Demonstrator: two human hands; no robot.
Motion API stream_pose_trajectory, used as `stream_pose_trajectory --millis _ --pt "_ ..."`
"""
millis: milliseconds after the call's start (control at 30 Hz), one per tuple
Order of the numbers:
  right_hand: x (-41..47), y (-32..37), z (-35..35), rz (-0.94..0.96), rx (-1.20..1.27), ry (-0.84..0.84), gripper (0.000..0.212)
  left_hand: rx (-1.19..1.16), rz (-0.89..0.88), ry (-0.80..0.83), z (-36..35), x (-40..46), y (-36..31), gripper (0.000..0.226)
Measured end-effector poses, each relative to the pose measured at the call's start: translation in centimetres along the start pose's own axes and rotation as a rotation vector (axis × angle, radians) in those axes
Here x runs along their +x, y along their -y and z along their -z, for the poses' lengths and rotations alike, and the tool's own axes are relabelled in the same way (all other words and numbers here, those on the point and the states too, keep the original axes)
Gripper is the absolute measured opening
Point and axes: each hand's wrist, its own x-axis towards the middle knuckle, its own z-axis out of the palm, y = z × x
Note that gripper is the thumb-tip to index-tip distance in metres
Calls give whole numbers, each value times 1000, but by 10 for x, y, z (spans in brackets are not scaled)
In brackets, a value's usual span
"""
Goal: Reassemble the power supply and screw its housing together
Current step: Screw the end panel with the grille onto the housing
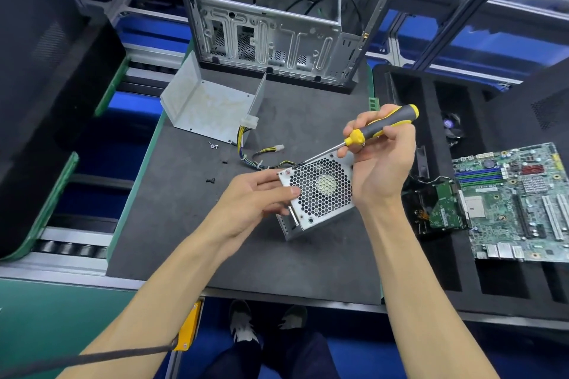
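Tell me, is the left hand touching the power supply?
Touching. The head view shows the left hand gripping the power supply at its left edge, thumb lying on the fan grille.

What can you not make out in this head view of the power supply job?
- Screwdriver tip and the screw: too small, at the power supply corner.
- Supply's far side: hidden by the right hand.
- Left hand fingertips: behind the housing edge.
- Loose screws: too small to type.
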Motion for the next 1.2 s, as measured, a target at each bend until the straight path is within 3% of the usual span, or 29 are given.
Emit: stream_pose_trajectory --millis 233,567,1200 --pt "2 1 0 -20 17 -8 11 -50 23 -21 1 1 2 38" --pt "3 0 -1 -27 5 8 11 -14 -23 29 2 0 2 34" --pt "4 -2 -1 -13 -16 11 13 -25 -60 -20 -1 -2 5 33"
